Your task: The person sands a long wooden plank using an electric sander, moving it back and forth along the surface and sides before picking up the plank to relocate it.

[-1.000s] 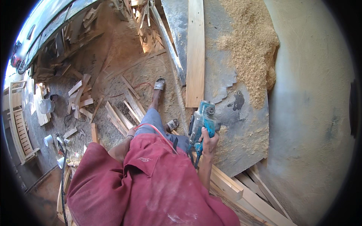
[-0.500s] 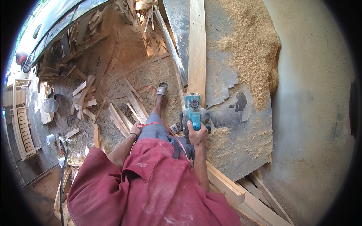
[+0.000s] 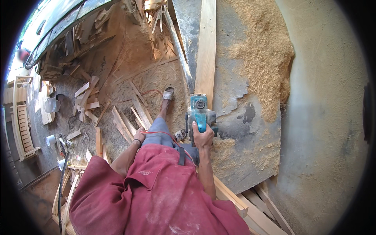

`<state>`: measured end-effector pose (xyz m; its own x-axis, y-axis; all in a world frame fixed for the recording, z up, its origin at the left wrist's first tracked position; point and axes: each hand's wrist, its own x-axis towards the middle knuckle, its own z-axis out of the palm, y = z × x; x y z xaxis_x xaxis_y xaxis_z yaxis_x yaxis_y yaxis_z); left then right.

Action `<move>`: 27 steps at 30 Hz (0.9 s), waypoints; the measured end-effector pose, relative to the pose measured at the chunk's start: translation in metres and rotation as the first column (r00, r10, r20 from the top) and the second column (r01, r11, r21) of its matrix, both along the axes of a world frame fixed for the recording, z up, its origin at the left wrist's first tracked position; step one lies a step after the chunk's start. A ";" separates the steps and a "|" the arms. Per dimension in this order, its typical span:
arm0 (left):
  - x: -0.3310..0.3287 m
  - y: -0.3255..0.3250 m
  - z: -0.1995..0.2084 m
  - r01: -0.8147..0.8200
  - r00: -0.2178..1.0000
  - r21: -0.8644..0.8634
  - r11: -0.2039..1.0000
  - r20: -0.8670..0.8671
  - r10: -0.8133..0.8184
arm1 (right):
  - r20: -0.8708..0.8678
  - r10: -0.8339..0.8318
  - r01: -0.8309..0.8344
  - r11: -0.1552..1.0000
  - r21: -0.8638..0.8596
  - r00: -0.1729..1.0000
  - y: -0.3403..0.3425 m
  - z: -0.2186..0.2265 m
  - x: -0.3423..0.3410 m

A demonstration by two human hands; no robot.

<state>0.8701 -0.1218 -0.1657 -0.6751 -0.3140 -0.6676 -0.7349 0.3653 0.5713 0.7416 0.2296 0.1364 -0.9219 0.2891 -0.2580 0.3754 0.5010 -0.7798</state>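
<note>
My right hand (image 3: pixel 203 139) is wrapped round the rear handle of a teal electric planer (image 3: pixel 198 113). The planer sits at the near end of a long pale wooden board (image 3: pixel 206 51), which runs away from me along a grey, worn worktop (image 3: pixel 254 156). Beside my left thigh, my left hand (image 3: pixel 139 134) is closed on a thin red power cord (image 3: pixel 161 132). From there the cord crosses my leg toward the planer side. The underside of the planer is hidden.
Wood shavings (image 3: pixel 262 58) are heaped on the worktop's far right, beside a plastered wall (image 3: pixel 325 117). Offcuts (image 3: pixel 88 98) litter the ground at left. More planks (image 3: pixel 231 196) lean by the worktop's near end. A slatted wooden frame (image 3: pixel 25 125) stands far left.
The planer has shifted slightly away from me with my right hand on it. My left hand keeps the cord by my thigh. The view has tilted a little.
</note>
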 end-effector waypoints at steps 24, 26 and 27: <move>-0.049 0.008 0.032 0.002 0.999 -0.089 0.996 0.050 0.002 | -0.057 0.001 0.001 0.999 0.041 0.998 -0.006 0.005 -0.150; -0.056 0.009 0.037 -0.020 0.999 -0.090 0.996 0.037 0.023 | -0.069 0.003 0.000 0.999 0.044 0.998 -0.006 0.000 -0.175; -0.056 0.007 0.037 -0.032 0.999 -0.092 0.995 0.012 0.033 | -0.089 0.009 -0.006 0.999 0.038 0.996 -0.007 0.000 -0.188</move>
<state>0.8137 -0.1146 -0.1289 -0.6543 -0.3963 -0.6441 -0.7550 0.3915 0.5260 0.5533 0.2228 0.1363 -0.9430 0.2898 -0.1638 0.3011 0.5329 -0.7908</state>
